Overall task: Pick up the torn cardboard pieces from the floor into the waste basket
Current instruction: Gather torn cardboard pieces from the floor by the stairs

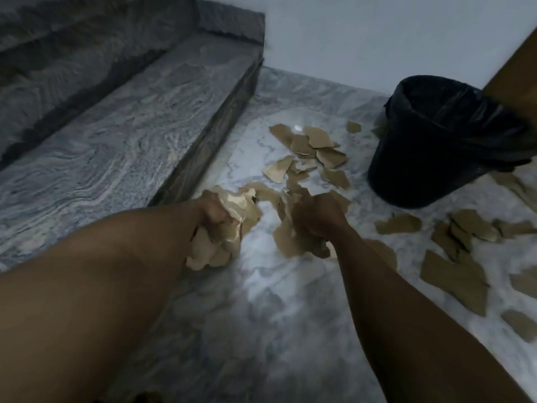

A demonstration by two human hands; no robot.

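Note:
Torn brown cardboard pieces lie scattered over the marble floor (261, 301). My left hand (213, 212) grips a crumpled bunch of cardboard pieces (223, 242) at the centre of the view. A little to the right, my right hand (315, 215) holds another bunch of pieces (290, 239). More loose pieces (313, 146) lie farther away, and others (456, 274) lie at the right. The waste basket (430, 170), lined with a black bag, stands on the floor at the upper right, apart from both hands.
A grey marble step (122, 135) rises on the left, with a second step behind it. A pale wall (377, 39) closes the far side. A brown wooden edge (517, 68) shows at the top right, beside the basket.

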